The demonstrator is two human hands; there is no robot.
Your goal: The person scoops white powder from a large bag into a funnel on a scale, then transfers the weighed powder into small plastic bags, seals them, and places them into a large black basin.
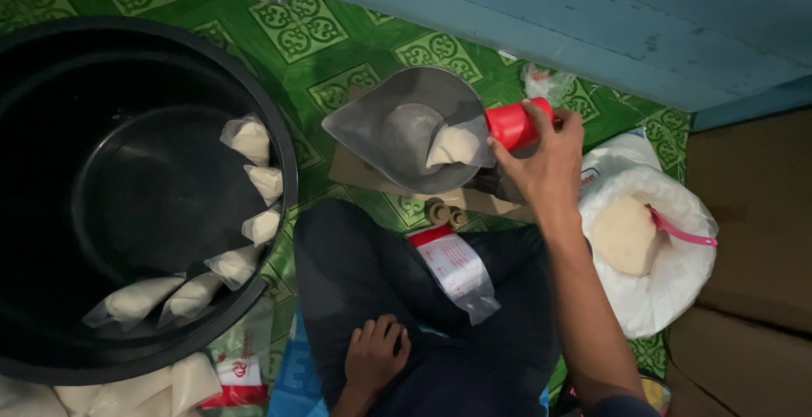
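Your right hand [541,159] is closed around a small red plastic cup [516,123], fingers wrapped over its side, and holds it tipped at the rim of a grey metal scale pan [397,125]; a small clear plastic bag of white powder [455,144] sits in that pan, just under the cup's mouth; the pan stands on a flat piece of brown cardboard [364,173] on the green patterned floor mat [313,36]. Your left hand [376,353] rests on your dark-trousered knee [355,256], fingers loosely curled and holding nothing; a flat stack of clear plastic bags with a red header [457,269] lies across your lap. To your left stands a large black round plastic tub [127,189], with six filled clear bags of white powder [249,138] leaning along its inner wall. To your right, a large white plastic sack [668,282] lies open, white powder inside and a pink plastic scoop [681,233] stuck in it; a blue painted wooden wall [592,19] runs behind.
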